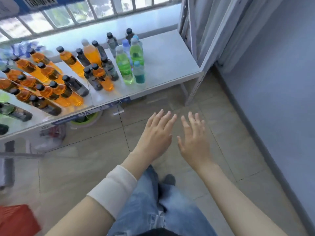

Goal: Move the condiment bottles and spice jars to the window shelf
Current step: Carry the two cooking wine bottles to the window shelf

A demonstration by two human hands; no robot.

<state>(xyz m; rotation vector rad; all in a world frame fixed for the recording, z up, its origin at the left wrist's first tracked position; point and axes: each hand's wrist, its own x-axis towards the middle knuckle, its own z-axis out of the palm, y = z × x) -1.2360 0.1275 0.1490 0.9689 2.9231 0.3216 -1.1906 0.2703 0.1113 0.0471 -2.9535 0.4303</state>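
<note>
The left grip [156,135] and the right grip [194,142] are being held out side by side over the floor [213,116], fingers straight and spread, with nothing being gripped. The bottles [71,61] are being kept upright on the shelf [167,55] under the window [102,7], ahead and to the left of both grips and well apart from them, the green ones [124,67] being nearest.

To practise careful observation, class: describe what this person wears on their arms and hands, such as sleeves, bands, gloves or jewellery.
The left hand and right hand are bare: no gloves, rings or watch show. The left forearm carries a snug off-white fabric band, with bare arm on either side of it. The right forearm has no sleeve or band.
</note>
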